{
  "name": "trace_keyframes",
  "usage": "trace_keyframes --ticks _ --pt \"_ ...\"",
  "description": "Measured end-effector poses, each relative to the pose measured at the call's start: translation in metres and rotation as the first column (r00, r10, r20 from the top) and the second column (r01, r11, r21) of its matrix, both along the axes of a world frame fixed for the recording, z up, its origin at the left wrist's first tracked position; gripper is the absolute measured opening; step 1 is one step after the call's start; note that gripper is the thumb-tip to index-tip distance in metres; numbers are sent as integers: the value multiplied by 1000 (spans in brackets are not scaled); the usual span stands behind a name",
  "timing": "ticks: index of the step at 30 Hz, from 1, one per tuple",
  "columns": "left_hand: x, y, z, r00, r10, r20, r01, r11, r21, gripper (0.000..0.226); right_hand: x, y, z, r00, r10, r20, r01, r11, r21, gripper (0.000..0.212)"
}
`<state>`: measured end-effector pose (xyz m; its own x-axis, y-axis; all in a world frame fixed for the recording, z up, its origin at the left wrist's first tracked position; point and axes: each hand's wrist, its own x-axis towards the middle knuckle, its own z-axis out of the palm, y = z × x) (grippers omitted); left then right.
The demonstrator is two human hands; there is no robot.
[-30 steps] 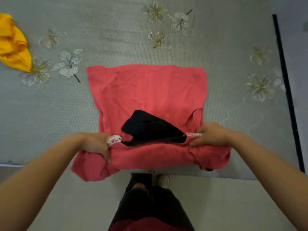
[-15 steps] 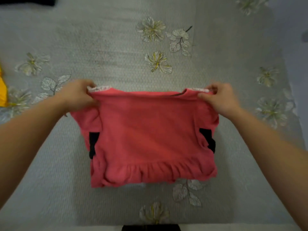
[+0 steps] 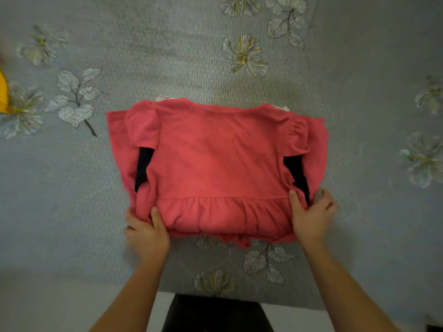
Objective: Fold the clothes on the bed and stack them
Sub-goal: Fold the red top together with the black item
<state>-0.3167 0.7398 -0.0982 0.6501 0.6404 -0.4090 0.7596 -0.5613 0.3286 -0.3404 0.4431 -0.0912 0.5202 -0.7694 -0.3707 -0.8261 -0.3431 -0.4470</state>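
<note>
Top (image 3: 215,164) of soft pink knit, ruffle-hemmed

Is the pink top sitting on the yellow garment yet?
No, the pink top lies on the bedspread, while the yellow garment shows only at the left edge, apart from it.

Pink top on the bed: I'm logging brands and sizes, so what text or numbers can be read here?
No readable text anywhere.
On the pink top: no print showing.
On the white trim at its far edge: too small and blurred to tell.
On the bedspread: flower pattern only.
</note>
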Motion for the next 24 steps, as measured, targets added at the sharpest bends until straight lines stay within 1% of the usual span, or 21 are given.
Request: trace_keyframes --ticks 1,2,3,4,5,7,9,11,12,14,15,16,17,18,19,20,21,22,23,24 --pt "-2 -4 1 999 27 26 -25 996 -84 65 -2 -2 -1 1000 -19 -14 20 996 90 76" --pt "0 -9 3 996 69 60 -58 985 -160 60 -2 -4 -1 999 -18 -33 23 984 179 66" --pt "6 -13 4 990 117 83 -96 971 -220 51 1 -8 -1 999 6 -40 3 970 242 55" --pt "13 -14 6 983 152 105 -124 964 -235 44 3 -14 -1 999 47 -21 -40 965 260 46" --pt "21 -12 6 975 167 144 -135 969 -209 40 5 -22 0 997 82 5 -81 967 240 41" --pt "30 1 11 961 153 231 -129 985 -115 36 5 -41 4 992 119 36 -123 980 157 39" --pt "27 16 13 967 97 234 -81 994 -78 32 -3 -53 6 992 126 8 -126 984 124 40" --pt "18 25 9 978 45 206 -26 995 -96 31 -11 -53 2 987 155 -39 -144 968 204 40" --pt "13 25 4 981 30 192 -16 997 -73 35 -15 -50 -1 985 171 -35 -156 953 260 42" --pt "9 15 1 992 42 116 -45 999 28 51 -17 -49 -2 991 135 7 -130 934 333 49" --pt "9 4 3 995 40 89 -46 997 69 60 -15 -50 -1 995 97 28 -101 930 355 47" --pt "9 -8 7 994 -29 105 20 996 83 65 -13 -52 0 997 57 44 -69 929 363 43" --pt "8 -23 12 975 -169 145 159 984 77 65 -9 -54 2 998 11 56 -31 928 370 40" --pt "7 -39 17 923 -340 179 332 941 71 65 -4 -56 3 996 -43 74 12 924 381 40" --pt "4 -55 18 844 -500 194 499 865 59 65 1 -58 4 991 -95 92 51 915 401 41" --pt "1 -72 19 751 -634 187 640 768 34 65 6 -59 5 985 -135 107 79 905 417 45" --pt "-2 -86 16 659 -735 161 745 667 0 64 11 -59 6 982 -155 108 95 900 426 48" --pt "-5 -99 11 578 -807 119 815 578 -33 63 15 -58 8 982 -159 100 102 898 428 51" --pt "-9 -109 5 515 -855 63 857 511 -65 62 19 -58 7 984 -151 89 100 901 423 52" --pt "-12 -116 -1 472 -882 -2 877 469 -101 62 22 -58 6 987 -142 73 100 906 412 52"
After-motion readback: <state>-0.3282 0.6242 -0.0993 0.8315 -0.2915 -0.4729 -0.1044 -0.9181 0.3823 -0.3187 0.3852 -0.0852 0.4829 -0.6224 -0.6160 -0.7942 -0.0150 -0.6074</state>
